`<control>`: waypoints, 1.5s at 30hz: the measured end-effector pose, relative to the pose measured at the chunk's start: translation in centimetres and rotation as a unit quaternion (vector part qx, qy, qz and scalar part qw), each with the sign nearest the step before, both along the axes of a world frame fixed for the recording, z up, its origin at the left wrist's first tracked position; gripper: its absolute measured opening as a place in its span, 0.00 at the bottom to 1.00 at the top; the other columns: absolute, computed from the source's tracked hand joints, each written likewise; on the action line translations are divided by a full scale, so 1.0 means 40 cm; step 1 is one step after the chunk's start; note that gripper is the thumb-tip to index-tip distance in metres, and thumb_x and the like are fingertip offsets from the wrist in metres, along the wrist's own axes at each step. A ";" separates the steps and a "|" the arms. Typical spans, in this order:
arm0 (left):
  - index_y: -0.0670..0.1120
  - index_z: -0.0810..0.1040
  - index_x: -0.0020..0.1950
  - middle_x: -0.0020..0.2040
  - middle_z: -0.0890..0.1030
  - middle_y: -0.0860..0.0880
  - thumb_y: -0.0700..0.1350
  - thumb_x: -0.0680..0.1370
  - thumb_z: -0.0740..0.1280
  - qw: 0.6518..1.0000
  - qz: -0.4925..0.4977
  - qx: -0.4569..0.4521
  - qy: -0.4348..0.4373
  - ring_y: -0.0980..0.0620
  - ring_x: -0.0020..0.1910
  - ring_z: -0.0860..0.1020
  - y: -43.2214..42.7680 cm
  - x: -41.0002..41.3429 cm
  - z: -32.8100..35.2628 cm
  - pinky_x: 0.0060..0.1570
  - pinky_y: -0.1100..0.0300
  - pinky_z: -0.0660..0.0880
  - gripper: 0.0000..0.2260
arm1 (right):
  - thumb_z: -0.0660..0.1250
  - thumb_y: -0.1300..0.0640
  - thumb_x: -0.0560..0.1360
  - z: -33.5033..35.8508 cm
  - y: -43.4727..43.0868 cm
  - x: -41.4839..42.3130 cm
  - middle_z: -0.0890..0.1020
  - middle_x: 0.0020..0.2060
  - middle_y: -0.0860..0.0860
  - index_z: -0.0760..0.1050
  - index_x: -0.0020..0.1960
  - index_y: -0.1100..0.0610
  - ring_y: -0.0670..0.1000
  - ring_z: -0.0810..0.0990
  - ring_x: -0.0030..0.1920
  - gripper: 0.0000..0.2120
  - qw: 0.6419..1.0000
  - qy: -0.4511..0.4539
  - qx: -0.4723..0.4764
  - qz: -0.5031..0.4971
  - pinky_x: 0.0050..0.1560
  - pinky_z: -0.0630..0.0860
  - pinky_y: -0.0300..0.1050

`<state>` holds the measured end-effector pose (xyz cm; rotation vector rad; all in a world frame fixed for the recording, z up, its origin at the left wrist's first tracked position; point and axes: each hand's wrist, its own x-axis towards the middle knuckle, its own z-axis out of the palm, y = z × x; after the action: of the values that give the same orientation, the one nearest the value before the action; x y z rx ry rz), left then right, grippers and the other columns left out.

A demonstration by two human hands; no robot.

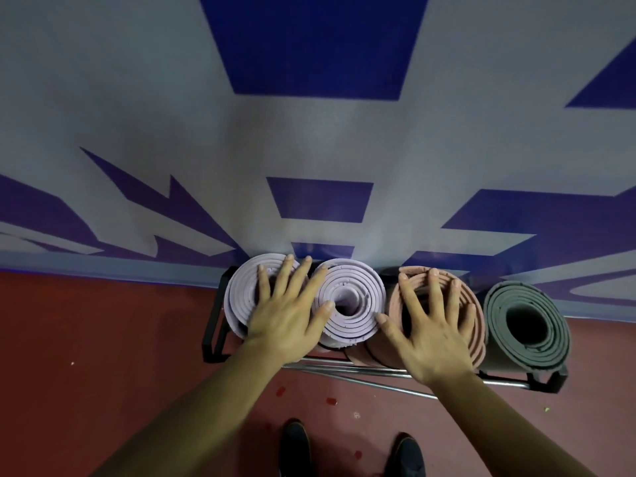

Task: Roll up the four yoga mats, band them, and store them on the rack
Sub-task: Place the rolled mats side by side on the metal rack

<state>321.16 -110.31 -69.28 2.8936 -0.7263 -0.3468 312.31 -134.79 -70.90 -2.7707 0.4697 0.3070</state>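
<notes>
Several rolled yoga mats stand upright side by side in a low black rack [212, 333] against the wall. From the left: a lilac mat [241, 290], a second lilac mat [358, 304], a pink mat [418, 280] and a grey mat [528, 321]. My left hand [287, 311] lies flat with spread fingers across the tops of the two lilac mats. Flat on top of the pink mat, my right hand [430, 333] also has its fingers spread. No bands are visible from above.
The rack's metal rails [361, 371] run along its front, close to my shoes [296, 445]. Behind the rack rises a grey wall with blue graphics [320, 197]. Red floor [103, 356] stretches to the left and around my feet.
</notes>
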 end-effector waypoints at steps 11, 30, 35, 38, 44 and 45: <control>0.50 0.58 0.82 0.81 0.59 0.47 0.64 0.78 0.41 0.978 0.167 -0.123 0.025 0.48 0.81 0.56 0.227 0.019 0.033 0.79 0.48 0.48 0.35 | 0.41 0.35 0.81 0.122 0.301 0.108 0.61 0.80 0.49 0.59 0.81 0.47 0.51 0.53 0.81 0.33 0.987 -0.051 0.098 0.116 0.79 0.47 0.56; 0.52 0.62 0.79 0.76 0.68 0.49 0.56 0.82 0.53 0.902 0.206 -0.378 -0.019 0.58 0.73 0.67 0.219 0.002 -0.058 0.69 0.72 0.62 0.24 | 0.41 0.40 0.81 0.022 0.445 0.163 0.66 0.79 0.51 0.62 0.80 0.58 0.50 0.59 0.80 0.35 0.987 -0.108 0.100 0.067 0.76 0.50 0.55; 0.48 0.69 0.77 0.74 0.71 0.48 0.49 0.84 0.55 0.901 0.176 -0.388 -0.079 0.65 0.73 0.65 0.226 -0.004 -0.063 0.69 0.73 0.61 0.21 | 0.43 0.41 0.82 0.023 0.443 0.149 0.68 0.77 0.53 0.63 0.79 0.59 0.51 0.61 0.79 0.34 0.979 -0.141 0.138 0.058 0.75 0.46 0.44; 0.53 0.65 0.79 0.75 0.69 0.50 0.51 0.85 0.54 0.894 0.157 -0.413 -0.072 0.61 0.74 0.66 0.231 -0.003 -0.074 0.70 0.69 0.63 0.21 | 0.47 0.43 0.83 0.021 0.446 0.143 0.68 0.77 0.53 0.65 0.78 0.60 0.50 0.60 0.79 0.31 0.971 -0.170 0.165 0.043 0.73 0.41 0.33; 0.59 0.61 0.80 0.76 0.66 0.50 0.54 0.86 0.51 0.899 0.137 -0.414 -0.051 0.57 0.75 0.67 0.247 -0.007 -0.113 0.71 0.69 0.62 0.20 | 0.49 0.43 0.83 0.014 0.445 0.146 0.71 0.74 0.56 0.66 0.77 0.59 0.55 0.64 0.78 0.29 0.975 -0.157 0.141 0.071 0.71 0.53 0.45; 0.59 0.61 0.80 0.76 0.66 0.50 0.54 0.86 0.51 0.899 0.136 -0.414 -0.041 0.57 0.75 0.66 0.247 -0.007 -0.117 0.71 0.68 0.62 0.20 | 0.49 0.43 0.83 0.015 0.444 0.148 0.71 0.73 0.57 0.67 0.77 0.58 0.56 0.65 0.77 0.29 0.978 -0.150 0.128 0.075 0.70 0.56 0.49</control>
<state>320.88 -100.45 -73.97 2.1439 -0.3355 0.1110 318.21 -117.05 -70.29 -2.5415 0.1359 -0.0200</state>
